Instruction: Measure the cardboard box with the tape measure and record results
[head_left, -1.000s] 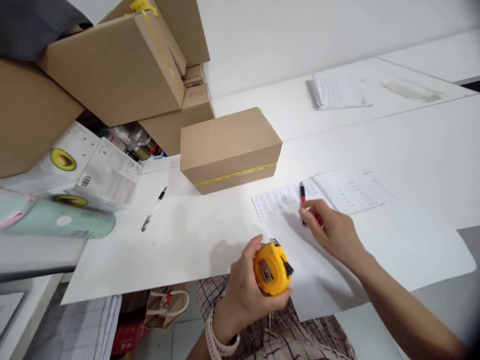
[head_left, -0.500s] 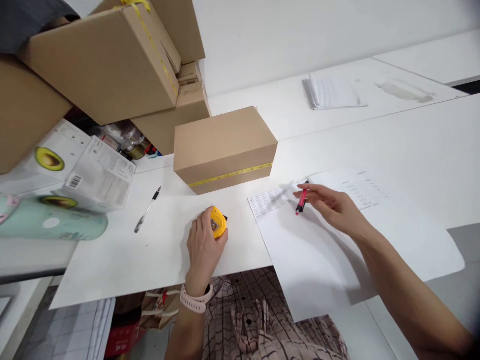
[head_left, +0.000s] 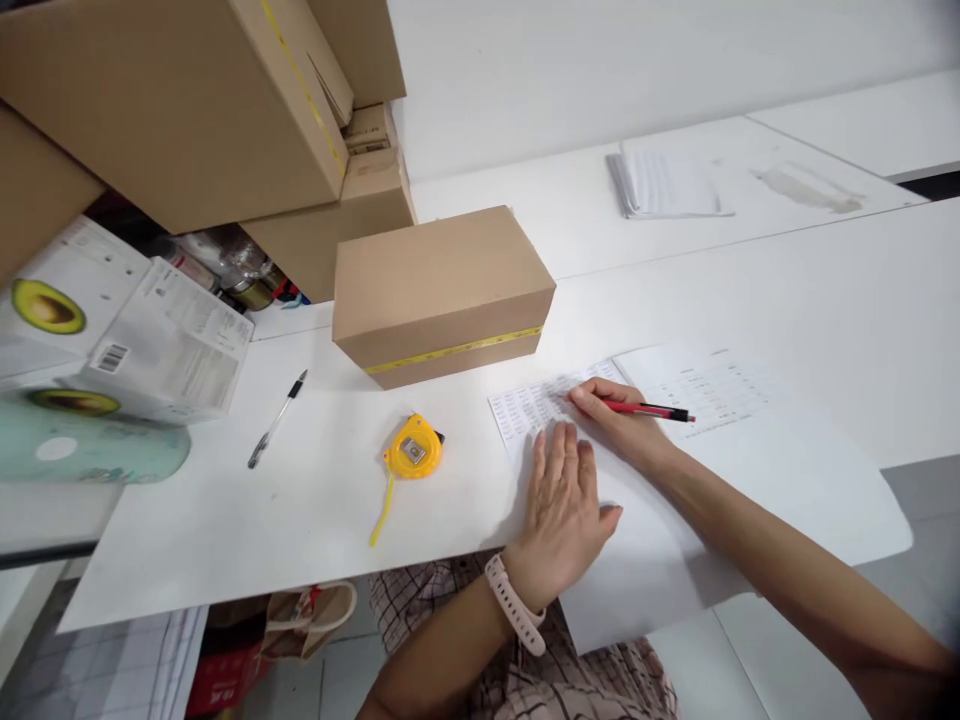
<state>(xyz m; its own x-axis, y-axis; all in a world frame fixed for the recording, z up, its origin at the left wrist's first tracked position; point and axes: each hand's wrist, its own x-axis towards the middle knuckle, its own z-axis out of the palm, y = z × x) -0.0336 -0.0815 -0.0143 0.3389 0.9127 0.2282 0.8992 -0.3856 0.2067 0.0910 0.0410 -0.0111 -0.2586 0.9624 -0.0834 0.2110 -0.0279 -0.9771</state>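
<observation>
My right hand (head_left: 619, 418) is closed around a red pen (head_left: 649, 409), its tip end at the printed rows on a large white sheet of paper (head_left: 660, 520). Flat on the sheet's left part rests my left hand (head_left: 562, 500), fingers stretched out and holding nothing. A yellow tape measure (head_left: 415, 447) lies on the table to the left of that hand, a short piece of its tape pulled out toward the front edge. Behind it sits a closed cardboard box (head_left: 442, 290) with a yellow strip along its side.
A black-capped clear pen (head_left: 277, 420) lies on the left of the white table (head_left: 322, 530). Beyond it stand white avocado-print boxes (head_left: 180, 340), a mint-green bottle (head_left: 90, 440) and large stacked cartons (head_left: 172, 110). A stack of papers (head_left: 667, 183) lies at the back.
My left hand has let go of the tape measure and moved right onto the paper. My right hand has turned the red pen into a writing grip and brought it to the printed rows.
</observation>
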